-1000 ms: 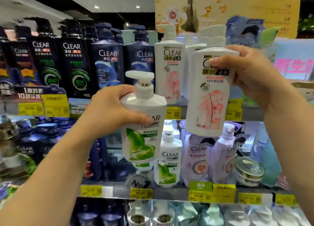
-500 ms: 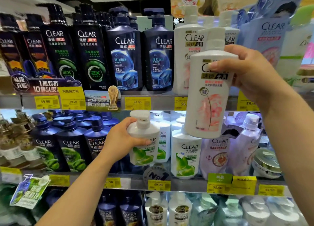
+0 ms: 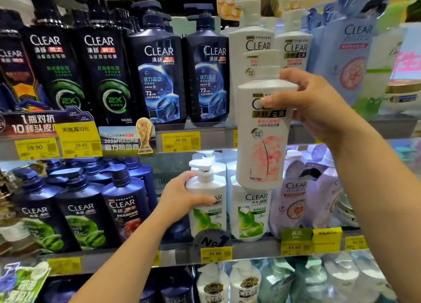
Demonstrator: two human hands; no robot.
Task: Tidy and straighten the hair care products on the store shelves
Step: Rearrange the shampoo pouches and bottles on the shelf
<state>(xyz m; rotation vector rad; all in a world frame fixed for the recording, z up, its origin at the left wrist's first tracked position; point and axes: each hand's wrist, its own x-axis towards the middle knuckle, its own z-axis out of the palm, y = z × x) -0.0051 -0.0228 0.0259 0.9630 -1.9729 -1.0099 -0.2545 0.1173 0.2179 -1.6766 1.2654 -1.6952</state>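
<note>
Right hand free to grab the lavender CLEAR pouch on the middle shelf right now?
Probably not: the right hand grips the pink-flower bottle, held in front of the shelf. The lavender pouch itself stands unblocked.

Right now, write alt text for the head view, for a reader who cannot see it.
A person's right hand holds a white pink-flowered CLEAR bottle in the air before store shelves, while the left hand grips a white green-leaf CLEAR bottle standing on the middle shelf. Dark pump bottles line the shelf above.
</note>
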